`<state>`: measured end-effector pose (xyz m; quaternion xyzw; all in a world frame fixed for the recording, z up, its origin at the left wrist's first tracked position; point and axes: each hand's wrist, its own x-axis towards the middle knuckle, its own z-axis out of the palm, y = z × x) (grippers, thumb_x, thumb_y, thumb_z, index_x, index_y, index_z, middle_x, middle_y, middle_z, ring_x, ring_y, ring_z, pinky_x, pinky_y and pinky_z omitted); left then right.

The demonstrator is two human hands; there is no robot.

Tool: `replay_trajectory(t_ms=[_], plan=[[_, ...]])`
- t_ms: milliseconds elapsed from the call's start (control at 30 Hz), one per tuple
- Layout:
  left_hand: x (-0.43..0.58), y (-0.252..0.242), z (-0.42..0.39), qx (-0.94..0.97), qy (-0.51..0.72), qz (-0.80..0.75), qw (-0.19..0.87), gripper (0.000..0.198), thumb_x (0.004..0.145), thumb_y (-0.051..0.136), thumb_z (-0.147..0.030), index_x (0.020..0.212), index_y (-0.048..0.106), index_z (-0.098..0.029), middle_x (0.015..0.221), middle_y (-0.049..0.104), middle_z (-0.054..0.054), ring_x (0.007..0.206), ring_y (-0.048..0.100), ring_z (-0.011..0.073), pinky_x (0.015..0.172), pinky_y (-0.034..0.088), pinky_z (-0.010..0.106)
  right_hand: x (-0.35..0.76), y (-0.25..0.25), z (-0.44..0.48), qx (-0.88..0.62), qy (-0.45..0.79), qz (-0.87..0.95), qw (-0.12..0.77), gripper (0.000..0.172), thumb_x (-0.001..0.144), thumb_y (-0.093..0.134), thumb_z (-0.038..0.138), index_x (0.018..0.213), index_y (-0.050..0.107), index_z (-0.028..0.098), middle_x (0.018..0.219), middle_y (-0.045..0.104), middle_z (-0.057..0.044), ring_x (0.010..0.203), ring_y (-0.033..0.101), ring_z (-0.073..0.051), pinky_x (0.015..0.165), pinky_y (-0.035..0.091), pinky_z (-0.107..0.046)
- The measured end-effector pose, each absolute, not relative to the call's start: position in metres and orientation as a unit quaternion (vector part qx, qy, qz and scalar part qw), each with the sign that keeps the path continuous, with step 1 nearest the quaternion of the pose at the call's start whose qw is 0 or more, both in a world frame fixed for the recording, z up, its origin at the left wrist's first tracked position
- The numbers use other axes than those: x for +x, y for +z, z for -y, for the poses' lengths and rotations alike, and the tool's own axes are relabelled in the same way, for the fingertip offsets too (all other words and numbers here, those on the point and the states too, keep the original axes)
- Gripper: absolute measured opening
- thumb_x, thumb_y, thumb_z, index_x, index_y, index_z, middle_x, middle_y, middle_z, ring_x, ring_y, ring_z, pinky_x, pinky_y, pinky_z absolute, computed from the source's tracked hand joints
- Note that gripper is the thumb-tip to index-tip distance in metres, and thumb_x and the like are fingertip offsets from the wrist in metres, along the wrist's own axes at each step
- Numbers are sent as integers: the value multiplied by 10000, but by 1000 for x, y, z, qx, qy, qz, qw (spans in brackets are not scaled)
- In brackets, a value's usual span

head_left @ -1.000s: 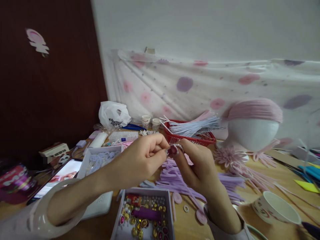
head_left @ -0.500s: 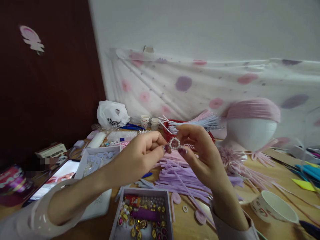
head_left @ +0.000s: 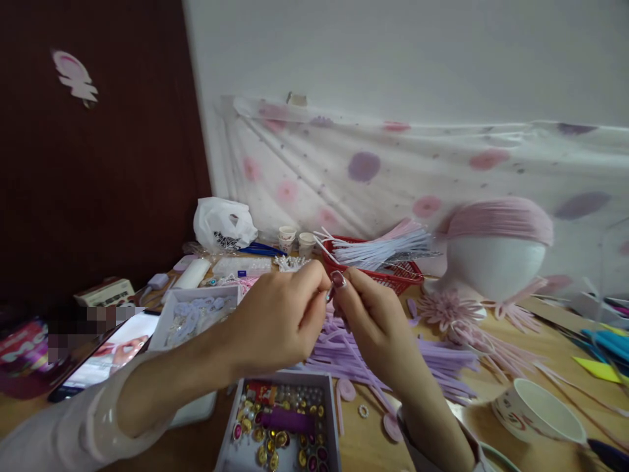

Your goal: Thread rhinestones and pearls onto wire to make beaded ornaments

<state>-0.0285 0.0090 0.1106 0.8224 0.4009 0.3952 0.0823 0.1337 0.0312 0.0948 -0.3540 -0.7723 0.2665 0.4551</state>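
My left hand point(head_left: 282, 318) is closed, its thumb and fingers pinched together in the middle of the view. Against its fingertips, my right hand point(head_left: 376, 321) pinches too, its thumbnail turned up. What lies between the fingertips is almost wholly hidden; only a tiny pale spot shows there. Below the hands is a white box point(head_left: 335, 419) of gold, purple and pearl beads with a purple roll. Purple fuzzy stems point(head_left: 442, 367) lie behind and beside my right hand. A small pearl ring point(head_left: 363, 411) rests on the table to the right of the box.
Behind the hands stands a red basket point(head_left: 400, 280) of pale stems. To the right are a white head form point(head_left: 496, 262) with a pink wrap, pink fuzzy flowers point(head_left: 449, 308) and a paper cup point(head_left: 538, 413). A lit phone point(head_left: 115, 351) and another white box point(head_left: 167, 314) are on the left.
Both hands have closed in and met at the fingertips. The small pearl ring seen between them earlier is now hidden. My right hand's fingers have curled in.
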Motion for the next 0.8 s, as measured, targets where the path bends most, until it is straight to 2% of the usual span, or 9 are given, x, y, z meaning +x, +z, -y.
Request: replay_trajectory(t_ms=[100, 167, 300, 367, 433, 500, 600, 733, 800], plan=[[-29, 101, -14, 845, 375, -377, -62, 138, 892, 401, -158, 790, 489, -189, 604, 533, -14, 528, 479, 133, 510, 305, 275, 130, 96, -33, -378, 480, 675, 412, 404, 960, 449, 438, 629, 339, 234, 520, 314, 84, 431, 316, -85, 431, 286, -235], [-29, 103, -14, 837, 385, -388, -9, 138, 888, 406, -152, 777, 476, -195, 574, 498, -39, 501, 450, 117, 494, 302, 259, 134, 97, -34, -359, 524, 665, 393, 430, 970, 413, 506, 640, 347, 237, 490, 310, 90, 409, 326, -91, 442, 329, -245], [-31, 120, -13, 759, 395, -412, 314, 121, 896, 429, -207, 787, 480, -197, 566, 467, -68, 462, 414, 84, 438, 314, 210, 147, 99, -37, -302, 287, 790, 450, 341, 1017, 361, 477, 869, 508, 207, 709, 574, -5, 660, 533, -158, 642, 416, -289], [-32, 126, -12, 705, 387, -405, 434, 103, 872, 460, -244, 792, 499, -191, 520, 432, -82, 431, 394, 81, 431, 345, 211, 152, 98, -38, -278, 147, 845, 433, 215, 1002, 442, 404, 981, 521, 205, 837, 605, -36, 742, 548, -175, 677, 403, -298], [-33, 128, -11, 679, 376, -397, 490, 105, 851, 492, -272, 793, 513, -187, 477, 397, -94, 407, 369, 79, 427, 355, 216, 153, 97, -39, -271, 63, 868, 412, 133, 991, 465, 308, 919, 512, 206, 787, 576, -22, 684, 516, -163, 631, 368, -288], [-33, 127, -9, 685, 367, -387, 497, 108, 855, 502, -284, 808, 518, -187, 486, 408, -92, 404, 352, 73, 406, 314, 204, 150, 94, -38, -266, 41, 865, 423, 174, 986, 446, 227, 814, 468, 213, 693, 510, 13, 602, 453, -136, 580, 325, -273], [-31, 122, -4, 738, 377, -395, 396, 95, 883, 462, -238, 797, 478, -204, 541, 430, -85, 425, 348, 69, 401, 261, 196, 142, 92, -35, -262, 104, 838, 468, 256, 992, 436, 219, 738, 411, 218, 631, 435, 46, 553, 389, -112, 549, 299, -260], [-29, 112, -5, 828, 404, -388, 42, 108, 880, 428, -173, 782, 463, -201, 573, 455, -54, 498, 418, 105, 478, 281, 247, 133, 92, -32, -320, 278, 759, 494, 367, 1016, 431, 368, 684, 393, 217, 597, 391, 56, 539, 369, -105, 517, 283, -252], [-28, 110, -7, 835, 400, -378, -15, 111, 883, 418, -152, 798, 476, -192, 575, 466, -51, 496, 422, 107, 489, 286, 255, 133, 94, -33, -326, 369, 723, 484, 407, 1009, 437, 418, 660, 402, 213, 568, 398, 58, 526, 379, -103, 512, 294, -251]])
